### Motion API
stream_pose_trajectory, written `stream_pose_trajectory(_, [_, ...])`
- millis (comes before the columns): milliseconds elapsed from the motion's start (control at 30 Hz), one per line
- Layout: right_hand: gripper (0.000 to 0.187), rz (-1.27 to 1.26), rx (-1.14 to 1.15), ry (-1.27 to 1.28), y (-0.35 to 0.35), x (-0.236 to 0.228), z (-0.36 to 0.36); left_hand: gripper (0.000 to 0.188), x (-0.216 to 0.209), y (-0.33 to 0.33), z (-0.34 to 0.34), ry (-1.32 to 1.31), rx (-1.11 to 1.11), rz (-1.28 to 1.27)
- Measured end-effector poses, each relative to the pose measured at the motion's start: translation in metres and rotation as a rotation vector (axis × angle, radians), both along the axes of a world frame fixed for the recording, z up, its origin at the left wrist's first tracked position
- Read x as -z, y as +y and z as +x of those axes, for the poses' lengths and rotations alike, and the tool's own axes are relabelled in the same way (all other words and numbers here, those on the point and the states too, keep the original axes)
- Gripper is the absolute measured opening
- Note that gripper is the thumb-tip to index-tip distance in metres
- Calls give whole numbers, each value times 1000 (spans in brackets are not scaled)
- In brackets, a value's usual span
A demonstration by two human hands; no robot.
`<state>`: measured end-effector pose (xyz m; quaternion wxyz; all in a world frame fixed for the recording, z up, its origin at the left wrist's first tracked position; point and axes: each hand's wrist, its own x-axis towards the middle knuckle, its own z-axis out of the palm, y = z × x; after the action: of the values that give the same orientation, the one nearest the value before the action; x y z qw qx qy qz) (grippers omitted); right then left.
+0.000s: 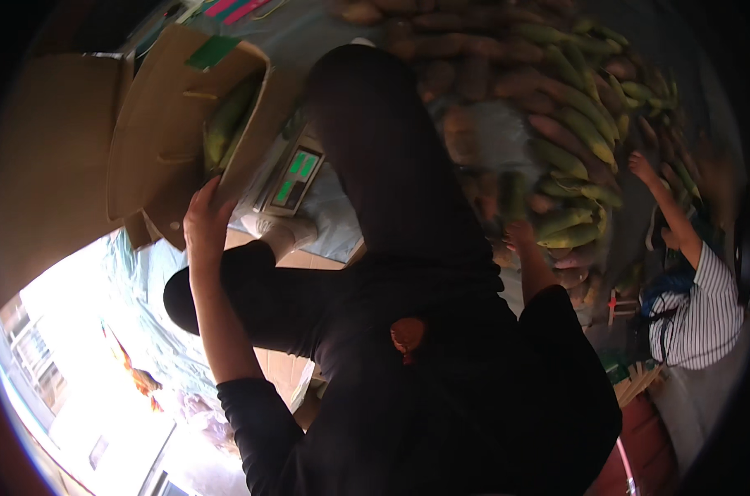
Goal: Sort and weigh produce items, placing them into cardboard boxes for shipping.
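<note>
My left hand grips the lower edge of a brown cardboard box, which is tilted and holds green corn cobs. My right hand reaches into a big pile of corn cobs and reddish-brown tubers. It touches the cobs at the pile's near edge, and its fingers are too dim to read. My black sleeves and black clothing fill the middle of the view.
A weighing scale with a green display sits just right of the box. A light shoe rests below it. At the right, another person in a striped shirt reaches a hand into the pile. Bright daylight fills the lower left.
</note>
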<state>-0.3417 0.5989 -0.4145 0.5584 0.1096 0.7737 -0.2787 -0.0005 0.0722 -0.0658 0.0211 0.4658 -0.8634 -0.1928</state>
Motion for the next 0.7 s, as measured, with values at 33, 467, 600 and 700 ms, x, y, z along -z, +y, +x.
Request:
stream_pose_trajectory(33, [25,28,116,36,-11,5,10,45,-4,1,2,-42,-19,-25])
stream_pose_trajectory(467, [14,-21,-757,627,44,-12,-37,42,32,-16,-25,60,57,133])
stream_pose_trajectory(600, [12,488,-1229,684,41,-68,-85,41,21,-12,-25,-34,-26,105])
stream_pose_trajectory(700, [16,557,-926,714,70,-67,-100,40,27,-15,-22,-45,-18,87])
